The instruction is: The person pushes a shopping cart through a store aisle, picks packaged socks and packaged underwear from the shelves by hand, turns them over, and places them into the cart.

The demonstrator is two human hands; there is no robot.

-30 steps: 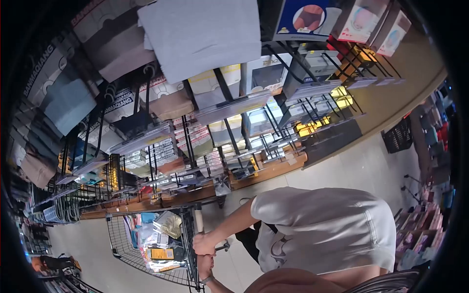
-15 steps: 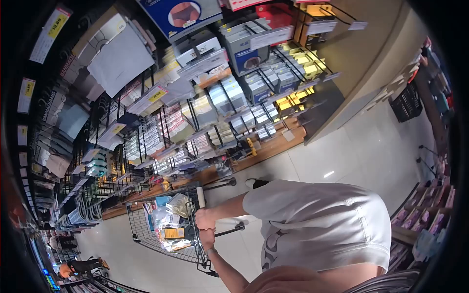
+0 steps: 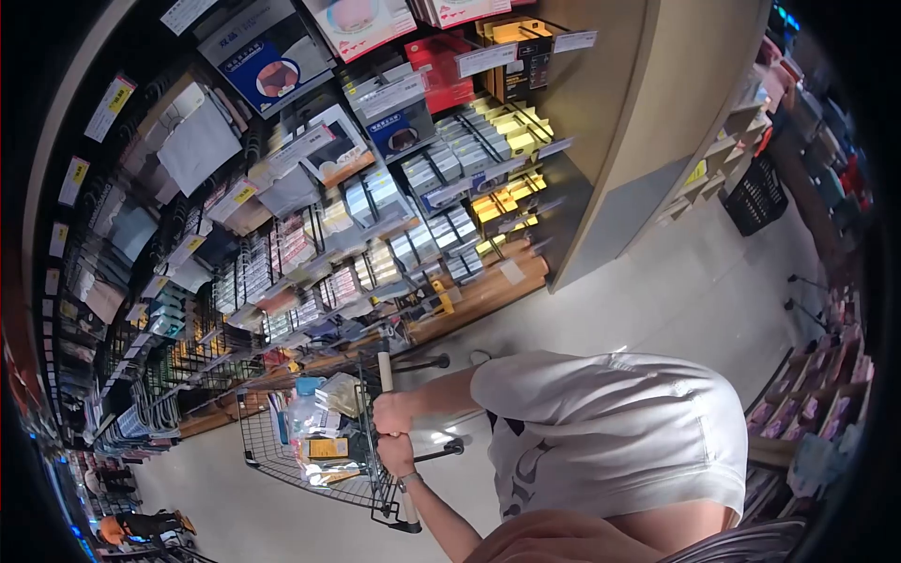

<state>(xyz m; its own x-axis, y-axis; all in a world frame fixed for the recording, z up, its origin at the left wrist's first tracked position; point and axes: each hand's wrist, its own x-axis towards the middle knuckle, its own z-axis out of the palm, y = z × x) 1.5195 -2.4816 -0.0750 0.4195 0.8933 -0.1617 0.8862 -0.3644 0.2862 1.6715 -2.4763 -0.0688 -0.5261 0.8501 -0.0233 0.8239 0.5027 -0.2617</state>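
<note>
Grey floor (image 3: 657,296) beside stocked shelves (image 3: 483,298), right hand (image 3: 392,413) and left hand (image 3: 396,454) around cart handle (image 3: 385,372)

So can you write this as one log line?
left hand: on handle | right hand: on handle | cart: holds packages | shelf: beside cart

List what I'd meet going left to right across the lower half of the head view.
Person in orange, yellow box in the cart, hands on the cart handle, white shirt, pink packages.
</note>
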